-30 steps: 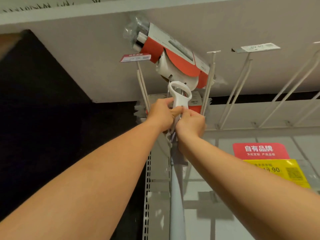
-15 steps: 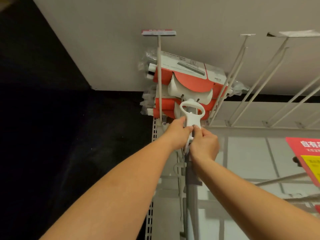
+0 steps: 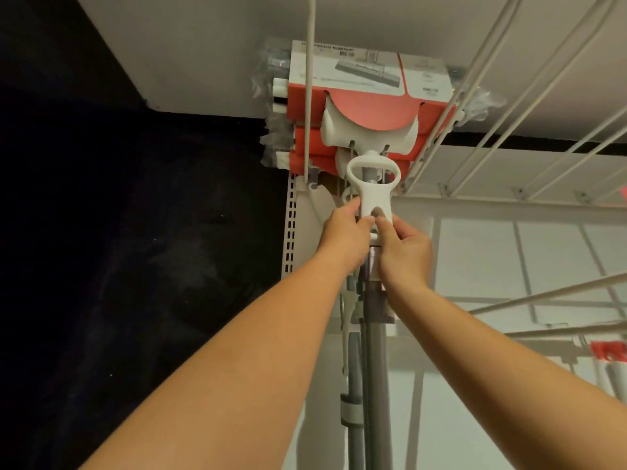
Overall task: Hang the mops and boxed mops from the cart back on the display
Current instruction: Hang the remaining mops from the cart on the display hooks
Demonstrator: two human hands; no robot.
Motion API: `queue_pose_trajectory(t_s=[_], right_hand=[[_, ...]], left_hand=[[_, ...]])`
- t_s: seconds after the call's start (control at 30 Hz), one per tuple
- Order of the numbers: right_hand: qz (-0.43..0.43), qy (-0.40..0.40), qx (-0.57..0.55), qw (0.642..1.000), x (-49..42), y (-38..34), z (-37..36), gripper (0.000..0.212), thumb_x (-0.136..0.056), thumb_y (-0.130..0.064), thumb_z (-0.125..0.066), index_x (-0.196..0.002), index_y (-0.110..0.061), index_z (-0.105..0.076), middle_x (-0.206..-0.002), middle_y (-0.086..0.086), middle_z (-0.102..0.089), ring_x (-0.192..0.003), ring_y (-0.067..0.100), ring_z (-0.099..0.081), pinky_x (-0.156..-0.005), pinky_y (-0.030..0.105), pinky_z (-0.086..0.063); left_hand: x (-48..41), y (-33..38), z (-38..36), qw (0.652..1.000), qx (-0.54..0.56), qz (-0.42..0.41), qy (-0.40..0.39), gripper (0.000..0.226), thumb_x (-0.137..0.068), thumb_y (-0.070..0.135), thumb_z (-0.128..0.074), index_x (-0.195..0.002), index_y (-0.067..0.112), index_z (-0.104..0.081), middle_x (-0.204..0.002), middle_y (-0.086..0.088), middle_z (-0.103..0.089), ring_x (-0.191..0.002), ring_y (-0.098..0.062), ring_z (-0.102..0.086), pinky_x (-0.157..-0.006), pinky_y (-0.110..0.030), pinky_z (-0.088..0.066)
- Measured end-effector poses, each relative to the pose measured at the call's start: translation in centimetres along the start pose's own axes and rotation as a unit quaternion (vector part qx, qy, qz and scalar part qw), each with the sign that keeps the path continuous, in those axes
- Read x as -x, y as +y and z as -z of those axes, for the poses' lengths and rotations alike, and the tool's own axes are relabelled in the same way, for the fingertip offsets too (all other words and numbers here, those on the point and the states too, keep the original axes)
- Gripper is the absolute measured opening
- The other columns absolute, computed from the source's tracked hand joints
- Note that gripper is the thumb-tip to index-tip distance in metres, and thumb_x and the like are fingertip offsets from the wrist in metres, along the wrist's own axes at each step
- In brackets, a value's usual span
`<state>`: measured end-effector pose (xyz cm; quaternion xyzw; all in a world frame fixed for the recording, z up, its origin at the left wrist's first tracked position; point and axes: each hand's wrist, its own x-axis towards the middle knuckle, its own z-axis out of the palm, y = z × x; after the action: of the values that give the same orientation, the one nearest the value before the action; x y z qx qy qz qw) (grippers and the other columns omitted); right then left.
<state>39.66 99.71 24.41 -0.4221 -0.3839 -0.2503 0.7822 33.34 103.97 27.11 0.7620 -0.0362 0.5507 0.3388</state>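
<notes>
Mop handle [image 3: 373,188] pinched by left hand [image 3: 344,237] and right hand [image 3: 403,249], under boxed mops [image 3: 369,96] crowding the hooks [image 3: 309,79].

Boxed mops [image 3: 369,96] on a hook [image 3: 310,28]; mop handle [image 3: 375,188] below; other hooks [image 3: 543,294] rightward.

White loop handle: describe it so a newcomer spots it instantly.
Find the red-and-white mop boxes hanging overhead. Below them, the white loop handle tops a grey pole, pinched by the left hand and right hand. Its large oval ring sets it apart.
</notes>
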Motion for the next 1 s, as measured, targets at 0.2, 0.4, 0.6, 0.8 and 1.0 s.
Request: queue_pose_trajectory(t_s=[0.2, 0.4, 0.6, 0.8, 1.0], right_hand=[[0.008, -0.021, 0.034, 0.999, 1.6, 0.2, 1.7, 0.026, -0.095, -0.023, -0.053, -0.113, -0.03, -0.071, -0.088, -0.005, -0.074, -0.082, 0.013, -0.069, -0.081, 0.041, -0.057], [-0.009, -0.059, 0.076, 0.995, 3.2, -0.7, 4.5, 0.024, -0.091, -0.018, -0.059, -0.109, -0.027, -0.072, -0.081, -0.014, -0.07, -0.084, 0.013, -0.069, -0.081, 0.04, -0.057], [0.015, -0.147, 0.201, 0.968, 5.6, -1.3, 6.4, 0.021, -0.093, -0.021, -0.052, -0.099, -0.021, -0.072, -0.089, 0.004, -0.072, -0.085, 0.023, -0.067, -0.08, 0.046, -0.055], [0.04, -0.287, 0.41, 0.865, 7.3, -3.9, 9.2, 0.022, -0.091, -0.011, -0.05, -0.108, -0.01, -0.064, -0.105, 0.011, -0.067, -0.099, 0.031, -0.062, -0.08, 0.04, -0.052], [0.046, -0.415, 0.53, 0.738, 8.8, -6.6, 14.4, 0.013, -0.089, -0.016, -0.05, -0.098, -0.014, -0.059, -0.102, 0.01, -0.061, -0.084, 0.028, -0.055, -0.073, 0.029, -0.046]], left_hand=[[1.8, -0.7, -0.1, 0.999, 0.031, 0.001, 0.031, 0.038, -0.094, 0.006, -0.054, -0.128, 0.022, -0.06, -0.109, -0.002, -0.068, -0.098, -0.018, -0.064, -0.083, -0.03, -0.053], [4.9, -0.5, 0.1, 1.0, 0.013, 0.004, 0.02, 0.053, -0.095, 0.0, -0.051, -0.141, 0.024, -0.046, -0.115, 0.01, -0.057, -0.076, 0.006, -0.051, -0.053, 0.002, -0.04], [8.5, 0.6, 0.4, 0.997, -0.074, 0.024, -0.024, 0.06, -0.095, 0.002, -0.053, -0.147, 0.027, -0.038, -0.129, 0.006, -0.056, -0.094, -0.001, -0.054, -0.062, -0.005, -0.04], [12.5, 2.9, 0.2, 0.964, -0.246, 0.043, -0.097, 0.057, -0.096, 0.0, -0.047, -0.148, 0.021, -0.034, -0.144, -0.005, -0.047, -0.128, -0.021, -0.048, -0.09, -0.02, -0.037], [15.9, 6.5, -1.1, 0.869, -0.46, 0.094, -0.159, 0.047, -0.092, 0.005, -0.049, -0.136, 0.02, -0.051, -0.133, -0.011, -0.055, -0.119, -0.029, -0.053, -0.094, -0.037, -0.047]])
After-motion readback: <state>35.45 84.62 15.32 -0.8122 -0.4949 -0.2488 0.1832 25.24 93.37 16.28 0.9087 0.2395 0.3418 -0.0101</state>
